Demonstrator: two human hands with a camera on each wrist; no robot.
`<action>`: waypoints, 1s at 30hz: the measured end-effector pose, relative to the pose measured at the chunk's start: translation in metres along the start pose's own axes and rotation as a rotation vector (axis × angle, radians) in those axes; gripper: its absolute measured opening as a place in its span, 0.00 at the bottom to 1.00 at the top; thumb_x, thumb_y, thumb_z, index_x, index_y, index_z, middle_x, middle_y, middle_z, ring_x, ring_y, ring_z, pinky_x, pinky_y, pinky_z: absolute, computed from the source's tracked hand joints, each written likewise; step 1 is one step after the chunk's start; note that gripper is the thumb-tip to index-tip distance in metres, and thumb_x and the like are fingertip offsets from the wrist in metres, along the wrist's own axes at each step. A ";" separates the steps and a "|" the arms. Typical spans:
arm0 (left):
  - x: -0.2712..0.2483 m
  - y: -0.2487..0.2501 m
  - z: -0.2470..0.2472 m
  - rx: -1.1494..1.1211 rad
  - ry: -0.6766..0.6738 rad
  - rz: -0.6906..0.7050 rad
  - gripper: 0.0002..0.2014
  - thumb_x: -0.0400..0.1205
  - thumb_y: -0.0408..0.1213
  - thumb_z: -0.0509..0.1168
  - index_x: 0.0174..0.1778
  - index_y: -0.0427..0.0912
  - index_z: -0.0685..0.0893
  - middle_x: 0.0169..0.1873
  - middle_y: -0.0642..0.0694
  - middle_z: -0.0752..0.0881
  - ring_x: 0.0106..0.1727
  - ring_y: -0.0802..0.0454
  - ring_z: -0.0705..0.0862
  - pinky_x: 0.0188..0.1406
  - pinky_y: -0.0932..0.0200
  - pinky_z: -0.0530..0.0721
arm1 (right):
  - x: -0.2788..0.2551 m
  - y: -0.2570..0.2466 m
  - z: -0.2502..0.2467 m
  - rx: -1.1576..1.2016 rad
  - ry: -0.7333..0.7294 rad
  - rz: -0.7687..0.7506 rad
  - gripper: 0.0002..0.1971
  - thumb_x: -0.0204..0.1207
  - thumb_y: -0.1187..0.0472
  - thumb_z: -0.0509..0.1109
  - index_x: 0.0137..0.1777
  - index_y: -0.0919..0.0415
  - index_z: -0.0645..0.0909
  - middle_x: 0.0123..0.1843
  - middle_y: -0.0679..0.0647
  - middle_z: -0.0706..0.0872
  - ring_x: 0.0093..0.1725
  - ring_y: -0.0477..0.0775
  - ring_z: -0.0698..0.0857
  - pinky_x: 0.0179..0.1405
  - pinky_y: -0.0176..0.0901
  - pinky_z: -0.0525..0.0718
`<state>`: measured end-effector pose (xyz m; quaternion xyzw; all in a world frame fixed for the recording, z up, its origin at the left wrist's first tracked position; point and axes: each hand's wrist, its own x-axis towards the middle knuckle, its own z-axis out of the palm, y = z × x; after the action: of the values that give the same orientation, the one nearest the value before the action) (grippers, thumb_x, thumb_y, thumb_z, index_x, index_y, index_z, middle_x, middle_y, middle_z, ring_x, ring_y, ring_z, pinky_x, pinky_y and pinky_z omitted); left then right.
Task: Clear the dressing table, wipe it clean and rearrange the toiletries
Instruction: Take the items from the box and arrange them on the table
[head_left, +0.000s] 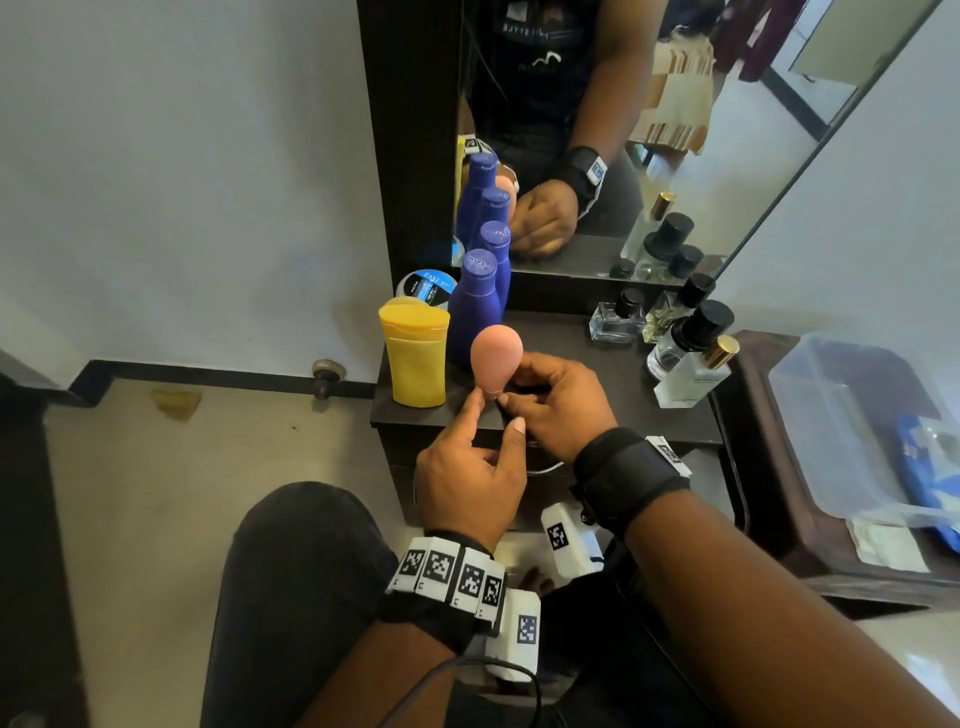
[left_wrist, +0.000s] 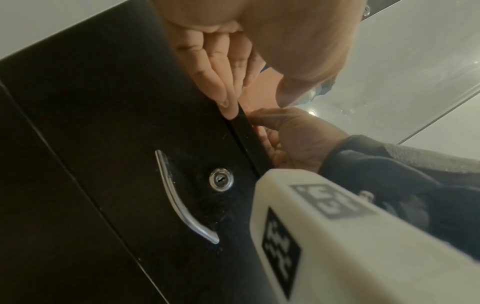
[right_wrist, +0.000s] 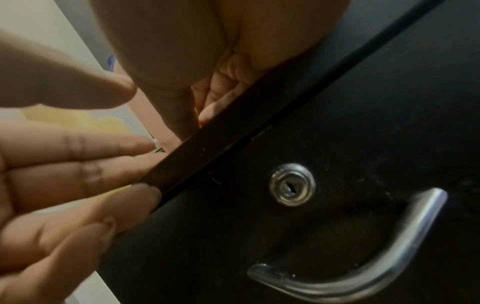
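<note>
A pink egg-shaped bottle (head_left: 496, 353) stands on its narrow cap near the front edge of the dark dressing table (head_left: 597, 410). My right hand (head_left: 511, 389) pinches the bottle's neck between thumb and curled index finger. My left hand (head_left: 491, 421) is open, and its index fingertip touches the neck from the left. In the right wrist view the left hand's fingers (right_wrist: 78, 156) lie straight along the table's edge. A yellow bottle (head_left: 415, 358) and blue Nivea bottles (head_left: 475, 306) stand just behind and left of the pink one.
A round jar (head_left: 428, 288) sits behind the yellow bottle. Several perfume bottles (head_left: 680, 338) stand at the table's right side, by the mirror (head_left: 623, 156). A clear plastic box (head_left: 857, 431) rests on furniture to the right. Below the tabletop are a drawer handle (left_wrist: 182, 197) and a lock (left_wrist: 221, 179).
</note>
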<state>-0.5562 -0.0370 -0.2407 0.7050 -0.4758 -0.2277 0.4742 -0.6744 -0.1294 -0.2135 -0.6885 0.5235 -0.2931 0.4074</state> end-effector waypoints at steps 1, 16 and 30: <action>-0.001 -0.001 -0.001 0.010 0.000 -0.001 0.36 0.79 0.67 0.63 0.82 0.54 0.80 0.32 0.47 0.92 0.43 0.62 0.91 0.54 0.64 0.87 | 0.000 0.000 0.000 -0.005 -0.002 -0.005 0.22 0.76 0.64 0.80 0.67 0.43 0.88 0.57 0.40 0.92 0.55 0.40 0.90 0.63 0.51 0.90; -0.008 0.027 -0.020 0.342 -0.151 -0.048 0.36 0.82 0.58 0.68 0.88 0.60 0.70 0.69 0.45 0.89 0.71 0.40 0.84 0.67 0.45 0.86 | -0.002 -0.003 0.000 -0.187 -0.010 -0.121 0.19 0.76 0.58 0.81 0.67 0.46 0.89 0.59 0.43 0.90 0.57 0.42 0.87 0.59 0.35 0.82; -0.001 0.047 -0.030 0.664 -0.415 0.021 0.38 0.77 0.64 0.69 0.84 0.60 0.69 0.63 0.51 0.90 0.64 0.46 0.88 0.60 0.46 0.89 | -0.007 -0.008 -0.006 -0.278 -0.090 -0.113 0.10 0.79 0.55 0.76 0.58 0.49 0.94 0.65 0.45 0.87 0.66 0.46 0.82 0.72 0.44 0.78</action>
<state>-0.5553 -0.0271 -0.1858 0.7540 -0.6165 -0.1942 0.1165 -0.6775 -0.1233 -0.2039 -0.7790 0.5006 -0.2091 0.3143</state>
